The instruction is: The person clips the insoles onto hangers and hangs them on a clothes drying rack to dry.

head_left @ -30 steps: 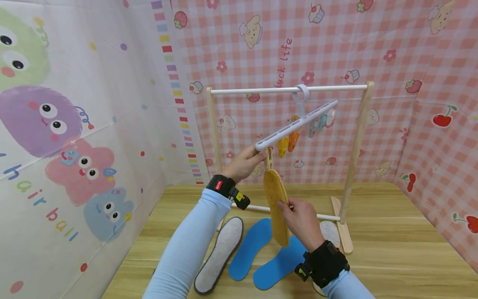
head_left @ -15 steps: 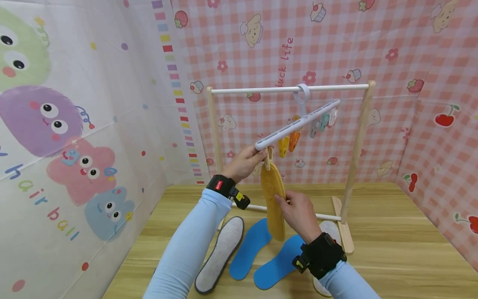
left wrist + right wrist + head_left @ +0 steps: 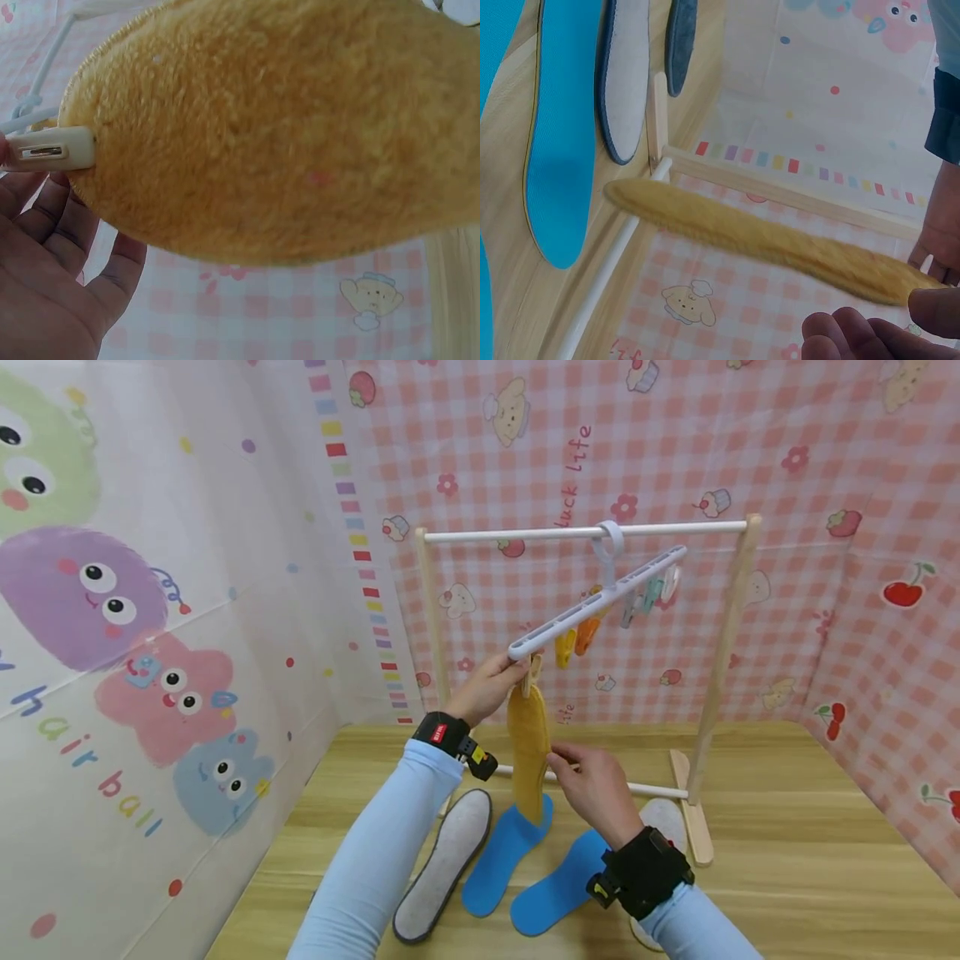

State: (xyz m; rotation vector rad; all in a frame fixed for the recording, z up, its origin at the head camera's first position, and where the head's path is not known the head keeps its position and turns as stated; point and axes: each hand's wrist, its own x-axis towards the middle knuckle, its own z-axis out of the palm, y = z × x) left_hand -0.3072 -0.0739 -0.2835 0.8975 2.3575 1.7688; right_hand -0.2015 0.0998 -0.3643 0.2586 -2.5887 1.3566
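A tan, fuzzy insole (image 3: 528, 752) hangs upright under the near end of a pale hanger (image 3: 596, 606). A cream clothespin (image 3: 67, 148) bites its upper end. My left hand (image 3: 483, 689) pinches that clothespin just below the hanger; the thumb tip shows on it in the left wrist view. My right hand (image 3: 592, 781) is beside the insole's right edge, its fingertips at or very near that edge. In the right wrist view the thumb (image 3: 934, 309) and fingers stand apart, with the insole beyond them. Whether they still touch it is hard to tell.
The hanger hooks over the white rod of a wooden rack (image 3: 525, 534), with several coloured clips (image 3: 588, 635) along it. On the table lie two blue insoles (image 3: 498, 868), a grey-edged insole (image 3: 442, 868) and a pale insole (image 3: 663, 822) partly behind my right wrist.
The insole has swung leftward and sits a little higher. My right hand has followed slightly left and its pinch on the edge has loosened. The left hand keeps hold of the clothespin.
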